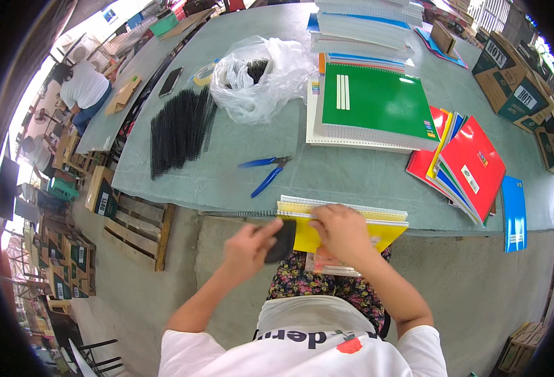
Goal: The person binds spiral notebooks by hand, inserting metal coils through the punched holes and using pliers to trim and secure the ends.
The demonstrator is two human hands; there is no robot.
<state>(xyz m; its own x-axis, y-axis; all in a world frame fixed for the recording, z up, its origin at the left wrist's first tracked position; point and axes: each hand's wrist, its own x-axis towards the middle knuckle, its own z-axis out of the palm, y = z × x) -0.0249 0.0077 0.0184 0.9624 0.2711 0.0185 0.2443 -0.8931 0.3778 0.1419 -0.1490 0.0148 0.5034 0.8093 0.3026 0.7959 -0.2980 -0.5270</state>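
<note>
Yellow notebook (pixel 383 234) under right hand (pixel 343 233), just right of left hand (pixel 246 253).

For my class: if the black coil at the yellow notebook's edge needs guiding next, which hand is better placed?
Probably the left hand: it is close to the black coil, by the left end of the yellow notebook. The right hand is occupied on the notebook itself, farther right.

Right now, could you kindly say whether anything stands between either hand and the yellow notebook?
A black piece shows between the left hand and the yellow notebook, at its left end; nothing visible blocks the right hand.
</note>
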